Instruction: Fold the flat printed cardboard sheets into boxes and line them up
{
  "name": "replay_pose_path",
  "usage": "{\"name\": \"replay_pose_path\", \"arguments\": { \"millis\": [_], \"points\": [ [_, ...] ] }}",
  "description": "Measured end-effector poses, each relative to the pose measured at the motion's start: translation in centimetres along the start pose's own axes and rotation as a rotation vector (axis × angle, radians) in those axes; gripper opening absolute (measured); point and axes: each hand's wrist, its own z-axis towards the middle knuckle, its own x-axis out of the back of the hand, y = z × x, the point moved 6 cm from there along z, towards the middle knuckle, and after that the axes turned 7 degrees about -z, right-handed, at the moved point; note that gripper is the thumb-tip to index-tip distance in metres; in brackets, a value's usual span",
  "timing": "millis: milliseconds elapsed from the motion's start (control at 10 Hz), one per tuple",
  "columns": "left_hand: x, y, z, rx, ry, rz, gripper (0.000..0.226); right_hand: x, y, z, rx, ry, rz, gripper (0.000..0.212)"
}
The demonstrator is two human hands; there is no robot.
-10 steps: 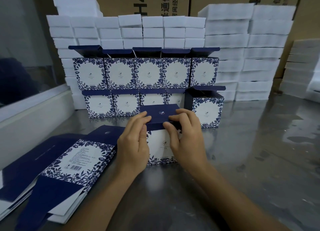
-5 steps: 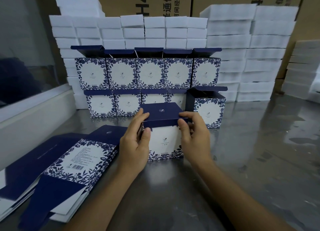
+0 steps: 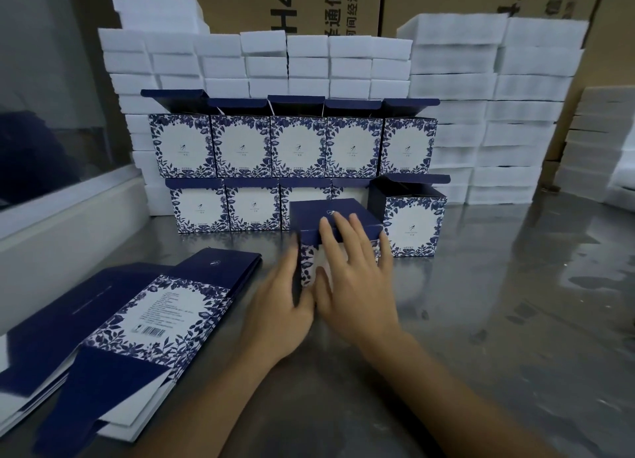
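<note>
Sitting on the shiny worktop [image 3: 498, 320], the closed blue box [image 3: 335, 223] is just in front of the bottom row of folded boxes [image 3: 252, 206]. The right hand [image 3: 357, 278] lies flat on its front and dark lid, fingers straight and spread, so its grip is wide. The left hand [image 3: 278, 306] is blurry beside the box's left edge; I cannot tell if it grips. 5 open boxes [image 3: 297, 148] sit on top. Flat printed sheets [image 3: 137, 323] lie at the left. White foam blocks [image 3: 481, 113] are stacked behind.
</note>
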Motion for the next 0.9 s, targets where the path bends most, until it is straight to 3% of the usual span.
{"name": "replay_pose_path", "arguments": {
  "millis": [200,300,500,700,800,900],
  "points": [
    [-1.5,-1.2,0.0,0.071,-0.153,0.191,0.022,-3.3,3.0,2.8,-0.078,-0.190,-0.052,0.071],
    [-1.4,-1.6,0.1,0.070,-0.156,0.212,0.014,-4.9,4.2,4.8,-0.095,-0.278,-0.080,0.076],
    [-1.6,-1.2,0.3,0.022,-0.175,0.246,0.010,-7.8,4.7,6.3,-0.150,-0.362,-0.112,0.082],
    [-1.7,-1.0,0.2,0.012,-0.171,0.266,0.010,-11.5,5.3,2.3,-0.213,-0.633,-0.003,0.063],
    [-1.7,-1.1,0.2,0.005,-0.170,0.267,0.010,-11.1,5.4,1.4,-0.186,-0.680,-0.012,0.053],
    [-1.6,-1.2,0.2,-0.001,-0.164,0.248,0.009,-9.1,5.1,-0.1,-0.161,-0.591,0.014,0.045]
  ]
}}
